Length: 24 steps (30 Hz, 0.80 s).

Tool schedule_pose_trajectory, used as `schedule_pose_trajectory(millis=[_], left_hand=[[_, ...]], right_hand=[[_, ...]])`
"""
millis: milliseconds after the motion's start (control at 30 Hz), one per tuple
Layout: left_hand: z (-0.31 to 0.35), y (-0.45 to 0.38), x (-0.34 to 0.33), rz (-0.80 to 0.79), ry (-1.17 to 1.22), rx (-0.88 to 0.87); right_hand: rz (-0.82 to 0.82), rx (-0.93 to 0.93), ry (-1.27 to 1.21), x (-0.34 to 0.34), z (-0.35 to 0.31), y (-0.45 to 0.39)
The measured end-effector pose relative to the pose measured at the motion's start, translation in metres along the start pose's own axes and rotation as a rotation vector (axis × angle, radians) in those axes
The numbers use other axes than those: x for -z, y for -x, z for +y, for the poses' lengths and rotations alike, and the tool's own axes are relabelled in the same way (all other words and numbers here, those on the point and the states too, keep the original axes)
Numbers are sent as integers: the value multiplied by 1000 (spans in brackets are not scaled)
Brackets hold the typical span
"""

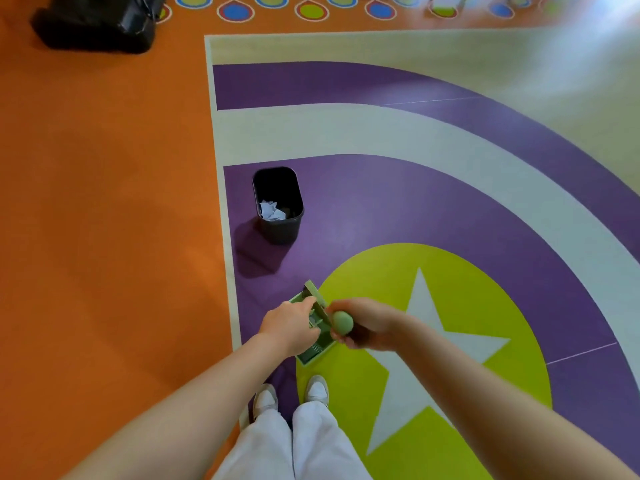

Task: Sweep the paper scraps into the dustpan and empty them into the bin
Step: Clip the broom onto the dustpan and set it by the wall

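Observation:
A small black bin [278, 230] stands on the purple floor band, with crumpled white paper scraps [272, 211] lying inside it. Below it, a green dustpan [317, 351] is near the floor in front of my feet. My left hand [291, 327] reaches over the dustpan, fingers at its handle, though the grip itself is hidden. My right hand [360, 323] is closed around the rounded green top of a broom handle [342, 323]; the green broom head [313, 292] shows just beyond the dustpan. I see no loose scraps on the floor.
The floor is patterned: orange [104, 202] to the left, purple and pale bands, a lime circle with a white star [426, 341] under my hands. A black bag [97, 22] lies at the far top left. My white shoes [291, 396] stand just below the dustpan.

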State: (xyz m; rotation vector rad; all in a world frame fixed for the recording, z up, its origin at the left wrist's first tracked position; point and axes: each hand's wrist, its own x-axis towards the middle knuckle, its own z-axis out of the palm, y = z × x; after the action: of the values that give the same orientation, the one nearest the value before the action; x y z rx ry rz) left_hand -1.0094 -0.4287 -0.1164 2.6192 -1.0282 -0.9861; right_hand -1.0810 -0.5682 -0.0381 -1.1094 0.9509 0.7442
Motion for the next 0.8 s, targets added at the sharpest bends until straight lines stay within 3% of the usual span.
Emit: schedule_pose_trajectory(millis=[300, 600, 800], left_hand=[[-8, -13, -6, -136, 345, 0], [-22, -28, -18, -138, 351, 11], [-13, -17, -2, 52, 298, -86]], right_hand=[[-194, -74, 196, -5, -44, 10], [-238, -88, 142, -8, -43, 2], [-302, -130, 30, 3, -45, -2]])
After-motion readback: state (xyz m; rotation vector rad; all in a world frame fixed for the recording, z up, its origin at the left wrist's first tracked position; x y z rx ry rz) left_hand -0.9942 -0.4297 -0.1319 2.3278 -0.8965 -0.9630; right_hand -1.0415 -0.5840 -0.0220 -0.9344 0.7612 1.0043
